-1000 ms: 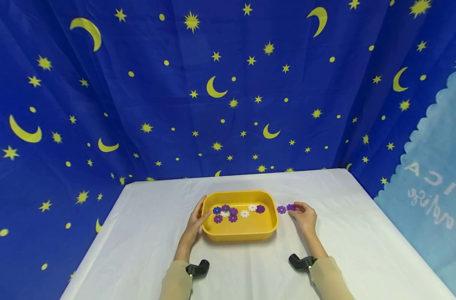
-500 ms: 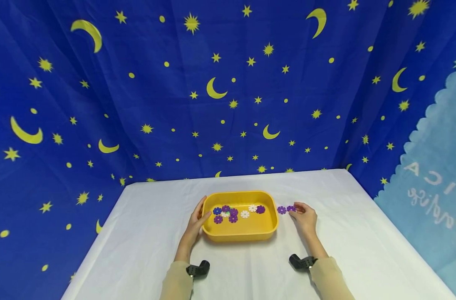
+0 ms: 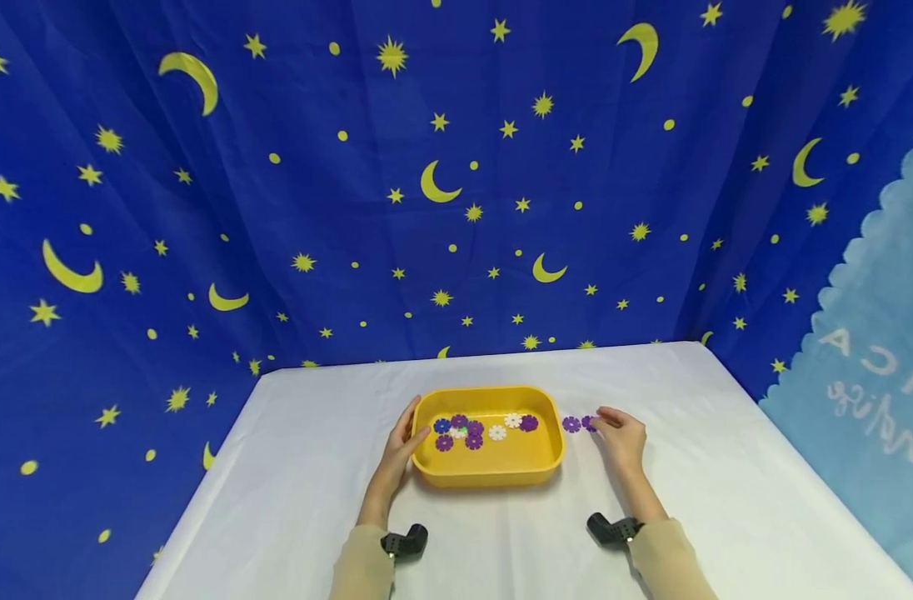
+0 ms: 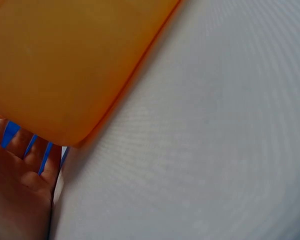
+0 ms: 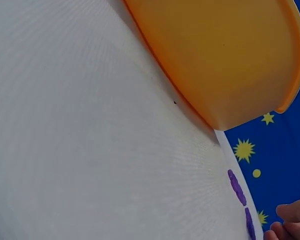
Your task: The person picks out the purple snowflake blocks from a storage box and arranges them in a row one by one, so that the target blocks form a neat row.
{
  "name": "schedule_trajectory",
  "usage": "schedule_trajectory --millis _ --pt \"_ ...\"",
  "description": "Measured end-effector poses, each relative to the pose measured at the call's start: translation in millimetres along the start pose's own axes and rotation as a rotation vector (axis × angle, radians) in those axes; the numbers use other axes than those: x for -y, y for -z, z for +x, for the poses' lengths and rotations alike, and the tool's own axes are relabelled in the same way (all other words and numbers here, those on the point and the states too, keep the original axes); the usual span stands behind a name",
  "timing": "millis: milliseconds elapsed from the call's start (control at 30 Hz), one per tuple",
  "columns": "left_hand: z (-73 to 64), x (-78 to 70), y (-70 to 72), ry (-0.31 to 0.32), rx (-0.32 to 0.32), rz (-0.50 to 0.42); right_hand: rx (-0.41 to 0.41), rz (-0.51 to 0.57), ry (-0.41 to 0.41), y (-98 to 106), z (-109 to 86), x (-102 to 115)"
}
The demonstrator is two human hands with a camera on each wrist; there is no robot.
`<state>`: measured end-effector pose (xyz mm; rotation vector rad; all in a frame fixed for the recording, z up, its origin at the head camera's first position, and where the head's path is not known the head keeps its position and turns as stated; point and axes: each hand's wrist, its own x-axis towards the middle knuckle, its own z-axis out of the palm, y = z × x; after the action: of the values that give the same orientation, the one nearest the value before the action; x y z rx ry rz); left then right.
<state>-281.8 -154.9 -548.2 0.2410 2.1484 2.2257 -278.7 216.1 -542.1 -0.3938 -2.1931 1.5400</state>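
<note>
My left hand [image 3: 393, 454] holds the left end of a yellow plastic tub [image 3: 486, 480], thumb over the rim and fingers along the outer wall. In the left wrist view, the fingers [image 4: 34, 152] reach the tub's underside corner. Inside the tub lie several notched, flower-shaped building discs: purple discs [image 3: 444, 443], white discs [image 3: 497, 432] and a blue disc [image 3: 441, 425]. Right of the tub, two purple discs [image 3: 571, 425] lie side by side on the table. My right hand [image 3: 623, 437] is just beside the outer one, loosely curled; the right wrist view shows a small gap between them.
A white cloth covers the table [image 3: 494, 533]. Behind it hangs a blue curtain [image 3: 366, 217] with yellow moons and stars. A light blue lettered cloth [image 3: 869, 392] hangs at the right. Each wrist wears a black camera mount [image 3: 405, 542].
My right hand has let go of the outer purple disc and drawn slightly right. The left hand keeps its place on the tub. The head view has shifted a little.
</note>
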Motion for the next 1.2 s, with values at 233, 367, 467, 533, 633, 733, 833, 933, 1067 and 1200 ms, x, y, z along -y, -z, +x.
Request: schedule_trajectory --millis 233,367,467,533,633,733,833,933,1067,1200 --pt "-9.8 -22.6 -3.5 0.006 0.029 0.007 -0.021 0.171 0.042 1 -0.1 7" --pt "-12.6 -29.0 -4.8 0.003 0.026 0.005 0.012 0.152 -0.044 -5 -3.0 26" --pt "-13.2 -29.4 -4.9 0.008 0.021 -0.003 0.025 0.196 -0.061 -9 -6.0 41" --pt "-13.4 -28.6 -4.7 0.008 0.022 -0.004 0.034 0.229 -0.061 -12 -7.8 50" --pt "-13.4 -26.9 -4.2 0.006 0.025 -0.005 0.049 0.270 -0.061 -18 -9.3 60" --pt "-13.0 -25.6 -3.4 0.003 0.025 0.000 0.074 0.279 -0.058 -26 -10.5 66" --pt "-12.3 -24.5 -2.9 0.006 0.026 0.008 0.097 0.276 -0.051 -32 -13.4 72" --pt "-11.5 -24.4 -2.6 0.013 0.027 0.011 0.118 0.268 -0.053 -39 -16.5 78" --pt "-10.9 -25.5 -2.8 0.016 0.027 0.009 0.157 0.241 -0.063 -47 -19.5 82" --pt "-11.2 -27.0 -3.0 0.021 0.023 0.005 0.186 0.237 -0.042 -55 -21.8 87"
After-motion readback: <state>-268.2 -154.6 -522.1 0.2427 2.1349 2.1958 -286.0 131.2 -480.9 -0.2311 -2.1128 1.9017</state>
